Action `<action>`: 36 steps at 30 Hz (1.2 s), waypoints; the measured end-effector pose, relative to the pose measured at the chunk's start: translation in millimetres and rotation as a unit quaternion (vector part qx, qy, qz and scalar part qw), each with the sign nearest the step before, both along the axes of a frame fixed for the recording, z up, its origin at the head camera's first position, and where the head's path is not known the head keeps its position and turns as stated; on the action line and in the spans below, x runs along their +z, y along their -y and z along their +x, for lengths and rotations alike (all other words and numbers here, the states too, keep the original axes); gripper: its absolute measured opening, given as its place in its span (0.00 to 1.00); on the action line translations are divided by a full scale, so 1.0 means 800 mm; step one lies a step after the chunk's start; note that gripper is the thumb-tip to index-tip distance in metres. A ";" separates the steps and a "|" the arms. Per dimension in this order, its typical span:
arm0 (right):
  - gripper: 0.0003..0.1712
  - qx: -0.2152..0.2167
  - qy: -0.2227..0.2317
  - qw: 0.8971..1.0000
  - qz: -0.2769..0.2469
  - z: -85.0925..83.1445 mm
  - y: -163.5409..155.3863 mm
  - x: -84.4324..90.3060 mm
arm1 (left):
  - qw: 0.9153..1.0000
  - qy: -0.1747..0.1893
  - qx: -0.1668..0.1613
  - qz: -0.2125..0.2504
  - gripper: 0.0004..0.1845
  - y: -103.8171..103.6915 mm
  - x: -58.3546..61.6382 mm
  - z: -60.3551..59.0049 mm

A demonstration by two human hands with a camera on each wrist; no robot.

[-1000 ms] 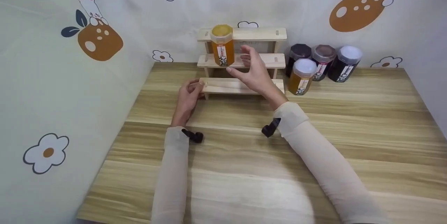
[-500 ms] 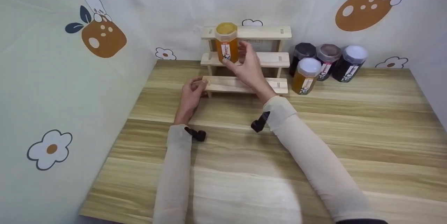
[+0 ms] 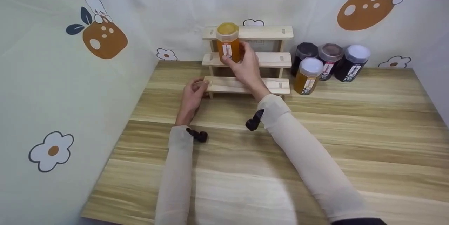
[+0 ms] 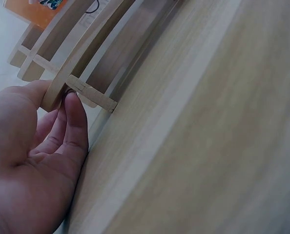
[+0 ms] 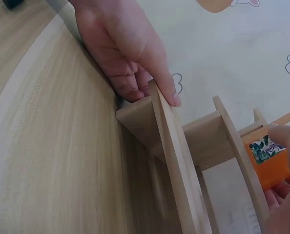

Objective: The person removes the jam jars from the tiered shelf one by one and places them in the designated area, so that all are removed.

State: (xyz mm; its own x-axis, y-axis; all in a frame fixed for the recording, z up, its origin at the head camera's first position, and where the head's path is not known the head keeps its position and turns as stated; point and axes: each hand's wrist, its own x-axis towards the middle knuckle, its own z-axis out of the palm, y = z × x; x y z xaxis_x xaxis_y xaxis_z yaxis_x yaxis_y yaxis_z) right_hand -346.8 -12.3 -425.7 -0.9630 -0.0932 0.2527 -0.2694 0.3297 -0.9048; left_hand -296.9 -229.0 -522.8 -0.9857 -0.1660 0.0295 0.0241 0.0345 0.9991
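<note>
A three-tier wooden rack point(image 3: 277, 58) stands against the back wall. An orange jar point(image 3: 228, 41) with a yellowish lid stands at the left end of the middle shelf. My right hand point(image 3: 235, 56) grips the jar's lower part, thumb on the left and fingers on the right. The right wrist view shows the orange jar point(image 5: 272, 163) with fingertips point(image 5: 284, 134) on it. My left hand point(image 3: 200, 84) pinches the left end of the lowest shelf point(image 3: 228, 84). In the left wrist view its thumb point(image 4: 76, 122) presses under the shelf end point(image 4: 62, 85).
Several jars stand right of the rack: an amber one with a white lid point(image 3: 307, 76) in front, dark ones point(image 3: 352, 63) behind. Printed cloth walls point(image 3: 70, 60) close in the left, back and right. The wooden table point(image 3: 315, 120) stretches toward me.
My right hand has moved left from in front of the rack to the orange jar and closed its fingers round it. The left hand has stayed on the lowest shelf's end.
</note>
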 end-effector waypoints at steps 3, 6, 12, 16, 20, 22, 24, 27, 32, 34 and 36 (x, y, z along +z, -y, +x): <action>0.46 -0.006 0.000 1.000 0.010 0.000 0.000 0.000 | 1.000 0.000 0.003 -0.002 0.25 -0.001 -0.001 -0.001; 0.48 -0.010 0.004 1.000 0.021 0.001 0.001 0.001 | 1.000 0.000 0.005 -0.003 0.25 -0.001 -0.001 -0.001; 0.48 -0.033 0.001 0.999 0.034 0.003 0.005 0.002 | 1.000 -0.001 0.005 0.004 0.24 -0.002 0.001 -0.001; 0.48 -0.053 -0.003 0.998 0.034 0.002 0.008 0.000 | 1.000 0.005 0.006 0.004 0.25 -0.002 0.001 -0.001; 0.48 -0.071 -0.006 0.997 0.034 0.003 0.010 -0.003 | 1.000 0.013 0.004 0.000 0.25 -0.001 0.001 0.000; 0.47 -0.079 -0.010 0.996 0.036 0.005 0.009 -0.004 | 1.000 0.016 0.004 -0.002 0.24 -0.001 0.001 0.000; 0.46 -0.082 -0.016 0.996 0.034 0.007 0.006 -0.004 | 1.000 0.015 0.004 -0.003 0.24 -0.001 0.001 -0.001; 0.45 -0.078 -0.021 0.996 0.022 0.011 -0.001 -0.004 | 1.000 0.010 0.003 -0.005 0.24 -0.002 0.003 -0.001; 0.43 -0.066 -0.020 0.998 0.007 0.021 -0.015 -0.004 | 1.000 -0.002 0.003 -0.009 0.25 -0.002 0.003 -0.002; 0.43 -0.065 -0.019 0.998 0.006 0.026 -0.021 -0.005 | 1.000 -0.001 0.003 -0.010 0.26 -0.001 0.002 -0.003; 0.43 -0.068 -0.021 0.997 0.003 0.031 -0.026 -0.007 | 1.000 0.003 0.002 -0.009 0.27 0.000 0.002 -0.002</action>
State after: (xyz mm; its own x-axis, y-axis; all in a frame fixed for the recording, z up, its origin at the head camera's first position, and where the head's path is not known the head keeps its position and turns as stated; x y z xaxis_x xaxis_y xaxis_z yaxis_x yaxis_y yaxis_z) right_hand -321.7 8.7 -431.0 -0.9553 0.0358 0.2933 -0.2598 0.3716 -0.8913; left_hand -298.3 -229.1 -521.6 -0.9852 -0.1693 0.0272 0.0185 0.0530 0.9984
